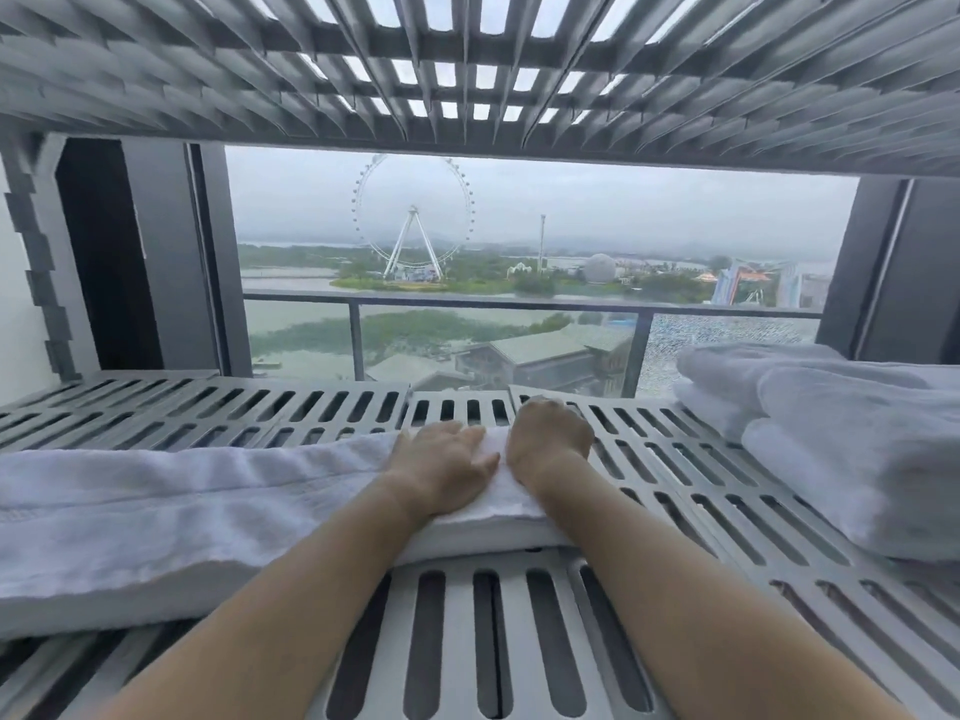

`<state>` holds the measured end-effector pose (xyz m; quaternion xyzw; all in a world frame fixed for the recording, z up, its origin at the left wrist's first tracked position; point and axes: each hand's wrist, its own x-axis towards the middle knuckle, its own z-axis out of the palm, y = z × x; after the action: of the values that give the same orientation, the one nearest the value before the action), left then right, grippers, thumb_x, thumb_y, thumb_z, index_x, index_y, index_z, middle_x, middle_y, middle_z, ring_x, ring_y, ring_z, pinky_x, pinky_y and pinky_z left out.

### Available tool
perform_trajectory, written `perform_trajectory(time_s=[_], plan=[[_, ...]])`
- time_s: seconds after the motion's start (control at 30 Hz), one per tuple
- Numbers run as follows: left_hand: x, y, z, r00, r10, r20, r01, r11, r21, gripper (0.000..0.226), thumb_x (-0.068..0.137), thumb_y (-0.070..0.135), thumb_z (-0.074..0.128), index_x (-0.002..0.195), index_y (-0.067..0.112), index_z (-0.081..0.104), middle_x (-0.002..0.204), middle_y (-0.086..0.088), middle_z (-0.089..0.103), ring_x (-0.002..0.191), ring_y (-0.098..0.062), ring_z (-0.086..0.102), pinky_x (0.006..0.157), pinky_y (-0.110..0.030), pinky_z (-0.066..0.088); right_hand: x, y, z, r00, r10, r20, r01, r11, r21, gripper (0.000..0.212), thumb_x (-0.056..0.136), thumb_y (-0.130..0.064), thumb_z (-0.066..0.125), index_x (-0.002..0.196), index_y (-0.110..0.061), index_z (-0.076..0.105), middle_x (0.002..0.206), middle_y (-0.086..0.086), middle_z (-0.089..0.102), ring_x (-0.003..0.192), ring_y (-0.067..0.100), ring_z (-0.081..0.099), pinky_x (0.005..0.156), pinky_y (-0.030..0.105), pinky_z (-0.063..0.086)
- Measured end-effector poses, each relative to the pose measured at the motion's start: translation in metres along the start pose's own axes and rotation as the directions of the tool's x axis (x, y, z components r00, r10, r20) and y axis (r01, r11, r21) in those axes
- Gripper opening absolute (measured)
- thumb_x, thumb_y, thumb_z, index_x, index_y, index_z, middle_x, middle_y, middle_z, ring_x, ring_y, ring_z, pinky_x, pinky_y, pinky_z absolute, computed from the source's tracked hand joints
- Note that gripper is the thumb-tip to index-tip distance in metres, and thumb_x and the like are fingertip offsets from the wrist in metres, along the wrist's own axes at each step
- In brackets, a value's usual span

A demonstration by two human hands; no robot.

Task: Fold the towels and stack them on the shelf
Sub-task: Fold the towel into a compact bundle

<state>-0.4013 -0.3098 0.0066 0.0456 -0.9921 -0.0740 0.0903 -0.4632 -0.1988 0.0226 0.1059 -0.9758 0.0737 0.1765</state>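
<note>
Since the towel (156, 511) runs lengthwise to your left, you work its right end: left hand (447, 462) flat on it, right hand (548, 436) curled, grip unclear.

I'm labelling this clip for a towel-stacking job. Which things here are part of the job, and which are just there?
Job: folded towel, touched by left hand and right hand; towel stack; slatted shelf.
Just there: upper shelf; balcony railing; Ferris wheel.
</note>
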Motion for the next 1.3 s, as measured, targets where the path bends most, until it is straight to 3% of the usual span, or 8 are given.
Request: perform_trajectory(time_s=[0.1, 0.27, 0.63, 0.83, 1.03, 1.17, 1.23, 1.3], plan=[[-0.003, 0.0, -0.001, 1.0, -0.028, -0.003, 0.028, 0.999, -0.018, 0.058, 0.093, 0.054, 0.025, 0.145, 0.03, 0.022, 0.156, 0.005, 0.019, 0.142, -0.015, 0.013, 0.114, -0.05, 0.006, -0.001, 0.004, 0.003, 1.0, 0.022, 0.016, -0.022, 0.998, 0.051, 0.03, 0.088, -0.016, 0.043, 0.115, -0.008, 0.054, 0.12, 0.011, 0.058, 0.108, 0.028, 0.055, 0.068, 0.031, 0.039], [-0.008, 0.001, -0.004, 0.999, -0.033, -0.031, 0.031, 0.998, -0.048, 0.056, 0.093, 0.052, 0.028, 0.145, 0.031, 0.022, 0.156, 0.005, 0.018, 0.143, -0.015, 0.012, 0.113, -0.053, 0.004, -0.001, 0.009, 0.002, 0.997, 0.048, 0.065, -0.06, 0.98, 0.192, 0.029, 0.089, -0.02, 0.047, 0.115, -0.008, 0.053, 0.121, 0.011, 0.058, 0.11, 0.031, 0.054, 0.081, 0.039, 0.049], [-0.018, -0.007, -0.01, 0.986, 0.041, 0.161, -0.043, 0.999, 0.005, 0.071, 0.083, 0.074, 0.021, 0.145, 0.042, 0.007, 0.158, 0.006, 0.001, 0.144, -0.013, -0.003, 0.112, -0.053, -0.01, -0.001, 0.012, -0.005, 0.999, 0.051, 0.021, -0.052, 0.996, 0.073, 0.031, 0.087, -0.006, 0.04, 0.116, -0.008, 0.052, 0.119, 0.011, 0.055, 0.107, 0.028, 0.055, 0.076, 0.034, 0.043], [-0.03, -0.006, -0.018, 0.982, 0.099, 0.162, -0.1, 0.995, 0.0, 0.073, 0.084, 0.073, 0.022, 0.146, 0.038, 0.009, 0.158, 0.006, 0.002, 0.144, -0.013, -0.001, 0.111, -0.056, -0.009, -0.007, 0.018, -0.028, 0.979, -0.2, -0.032, 0.203, 0.967, 0.156, 0.024, 0.088, -0.015, 0.052, 0.11, -0.007, 0.054, 0.115, 0.01, 0.058, 0.103, 0.026, 0.056, 0.075, 0.032, 0.044], [-0.058, -0.005, -0.024, 0.985, 0.038, 0.168, -0.043, 0.999, 0.028, 0.09, 0.077, 0.08, 0.016, 0.148, 0.026, 0.004, 0.158, 0.005, 0.001, 0.144, -0.011, -0.001, 0.115, -0.055, -0.001, -0.045, 0.022, -0.024, 0.741, -0.639, 0.205, 0.5, 0.73, 0.466, 0.043, 0.099, -0.033, 0.033, 0.138, -0.015, 0.039, 0.147, 0.004, 0.035, 0.137, 0.018, 0.027, 0.111, 0.032, 0.019], [-0.077, -0.004, -0.021, 0.987, -0.022, 0.159, 0.008, 0.996, 0.086, 0.089, 0.081, 0.077, 0.017, 0.148, 0.021, 0.001, 0.158, 0.003, -0.002, 0.144, -0.011, -0.003, 0.116, -0.049, 0.003, -0.046, 0.035, -0.023, 0.678, -0.643, 0.355, 0.53, 0.763, 0.369, 0.051, 0.101, -0.039, 0.021, 0.148, -0.02, 0.017, 0.157, 0.0, 0.007, 0.144, 0.011, 0.0, 0.115, 0.03, -0.001], [-0.083, -0.002, -0.023, 0.988, -0.023, 0.153, 0.013, 0.998, 0.066, 0.086, 0.084, 0.073, 0.02, 0.148, 0.018, 0.001, 0.158, 0.001, -0.002, 0.144, -0.012, -0.001, 0.117, -0.044, 0.003, -0.045, 0.027, -0.028, 0.694, -0.627, 0.353, 0.534, 0.778, 0.332, 0.049, 0.101, -0.036, 0.024, 0.147, -0.018, 0.021, 0.157, 0.004, 0.01, 0.144, 0.016, 0.005, 0.115, 0.034, 0.003], [-0.085, -0.002, -0.027, 0.99, 0.003, 0.139, 0.013, 0.993, -0.116, 0.074, 0.092, 0.056, 0.03, 0.148, 0.014, 0.007, 0.158, -0.001, 0.003, 0.143, -0.012, 0.003, 0.114, -0.03, 0.002, -0.046, 0.009, -0.032, 0.718, -0.632, 0.293, 0.531, 0.769, 0.357, 0.046, 0.1, -0.033, 0.027, 0.142, -0.015, 0.031, 0.154, 0.006, 0.021, 0.142, 0.021, 0.017, 0.114, 0.038, 0.012]])
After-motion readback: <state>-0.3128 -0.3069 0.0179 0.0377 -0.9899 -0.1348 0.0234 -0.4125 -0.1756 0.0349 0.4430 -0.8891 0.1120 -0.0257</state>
